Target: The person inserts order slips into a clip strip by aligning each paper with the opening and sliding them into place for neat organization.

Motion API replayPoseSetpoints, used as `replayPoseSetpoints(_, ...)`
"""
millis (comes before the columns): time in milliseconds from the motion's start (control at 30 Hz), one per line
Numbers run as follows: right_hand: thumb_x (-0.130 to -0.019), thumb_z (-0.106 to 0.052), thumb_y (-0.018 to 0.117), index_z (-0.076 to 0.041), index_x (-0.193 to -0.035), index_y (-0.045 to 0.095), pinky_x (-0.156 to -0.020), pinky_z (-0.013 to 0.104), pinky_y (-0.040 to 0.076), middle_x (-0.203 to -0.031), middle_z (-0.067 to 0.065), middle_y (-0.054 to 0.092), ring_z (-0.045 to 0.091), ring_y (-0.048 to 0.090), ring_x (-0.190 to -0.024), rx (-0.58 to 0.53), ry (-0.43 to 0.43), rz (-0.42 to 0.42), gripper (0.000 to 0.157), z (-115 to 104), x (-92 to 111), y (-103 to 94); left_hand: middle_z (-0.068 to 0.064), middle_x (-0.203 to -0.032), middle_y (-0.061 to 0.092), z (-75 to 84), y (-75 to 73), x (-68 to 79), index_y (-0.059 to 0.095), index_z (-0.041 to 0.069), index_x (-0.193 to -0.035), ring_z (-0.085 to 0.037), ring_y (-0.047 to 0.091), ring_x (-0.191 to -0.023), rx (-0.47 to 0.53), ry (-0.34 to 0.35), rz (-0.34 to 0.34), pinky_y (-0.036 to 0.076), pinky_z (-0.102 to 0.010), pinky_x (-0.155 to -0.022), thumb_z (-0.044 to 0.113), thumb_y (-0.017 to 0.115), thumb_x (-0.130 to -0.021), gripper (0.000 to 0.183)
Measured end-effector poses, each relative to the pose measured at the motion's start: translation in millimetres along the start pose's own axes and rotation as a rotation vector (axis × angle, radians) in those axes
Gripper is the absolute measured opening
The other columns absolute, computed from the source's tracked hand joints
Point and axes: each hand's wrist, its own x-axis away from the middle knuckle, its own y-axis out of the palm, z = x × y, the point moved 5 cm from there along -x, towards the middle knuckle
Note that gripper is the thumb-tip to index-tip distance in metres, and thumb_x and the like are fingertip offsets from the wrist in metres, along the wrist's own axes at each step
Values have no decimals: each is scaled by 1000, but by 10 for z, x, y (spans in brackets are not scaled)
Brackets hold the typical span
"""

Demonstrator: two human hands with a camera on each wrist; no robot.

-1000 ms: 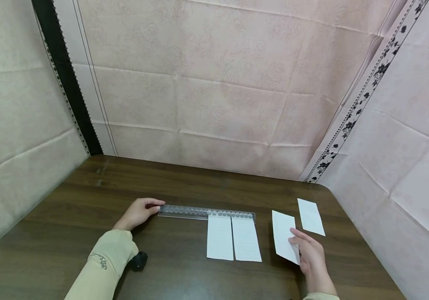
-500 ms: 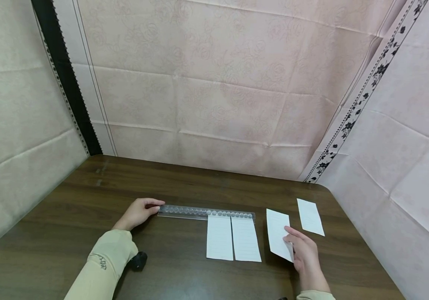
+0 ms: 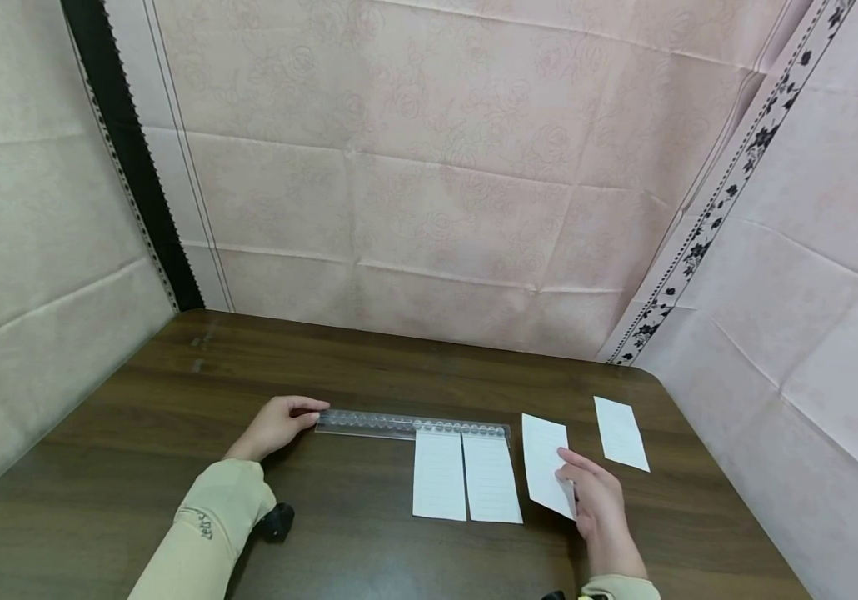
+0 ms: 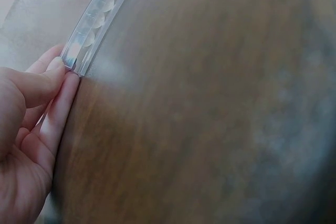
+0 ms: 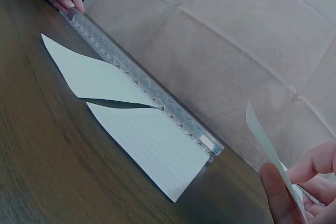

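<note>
1. On the brown wood-grain table (image 3: 354,550), my left hand (image 3: 275,425) pinches the left end of a clear plastic rail (image 3: 369,423) between thumb and fingers.

2. The rail lies across the tabletop, well short of the far edge, with a row of round clear beads along its length.

3. Toward the rail's right end, two lined paper slips meet its near side by their top edges: the inner slip (image 3: 439,475) and the outer slip (image 3: 492,479). They lie side by side, a thin dark gap between their long edges, and their lower ends point toward me.

4. Between my left fingers and the inner slip, a long stretch of rail shows wood along its near edge.

5. My right hand (image 3: 600,497) grips a white paper slip (image 3: 545,462) by its right side, thumb and fingers on opposite faces. The slip is tilted and raised off the wood, just right of the outer slip and the rail's end.

6. Beyond my right hand, a loose slip (image 3: 621,433) lies flat near the table's right edge; a strip of wood shows between it and the slip I hold.

7. Pale patterned cloth (image 3: 399,167) rises along the table's far edge.
</note>
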Motion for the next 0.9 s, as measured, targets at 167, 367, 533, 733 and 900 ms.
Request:
replayPoseSetpoints(167, -81, 3, 54, 4, -128, 53, -69, 22, 46, -143, 28, 29, 27, 41, -112, 5, -12, -8, 46, 4, -7, 53, -13, -117, 62, -7, 10, -6, 68, 10, -113, -34, 50, -115, 4, -7, 0, 39, -50, -94, 11, 59, -92, 23)
replayPoseSetpoints(367, -82, 2, 55, 6, -131, 48, -90, 35, 38, -144, 28, 26, 32, 32, -123, 17, -1, -4, 49, 12, -20, 135, -13, -116, 62, -5, 3, -3, 69, 10, -112, -34, 51, -114, -1, -1, 6, 39, -50, -94, 11, 60, -92, 22)
replayPoseSetpoints(533, -84, 2, 54, 6, -132, 47, -102, 46, 28, -145, 28, 24, 34, 27, -128, 20, -2, -7, 49, -5, -16, 210, -13, -117, 62, 11, 3, 7, 69, 9, -112, -34, 51, -114, -3, 7, 2, 39, -50, -93, 11, 59, -92, 23)
replayPoseSetpoints(733, -84, 3, 54, 5, -131, 48, -93, 39, 37, -143, 27, 30, 32, 34, -122, 18, 2, -15, 48, -23, -16, 294, -13, -116, 62, 7, 1, 5, 69, 9, -112, -34, 51, -113, -9, 5, 9, 39, -50, -93, 11, 60, -92, 22)
replayPoseSetpoints(900, -83, 3, 55, 5, -130, 50, -79, 30, 43, -140, 27, 35, 31, 40, -115, 10, -7, -11, 47, -59, -7, 367, -13, -116, 62, 5, -2, 1, 69, 9, -112, -34, 51, -113, -3, 1, 10, 40, -50, -93, 11, 59, -92, 22)
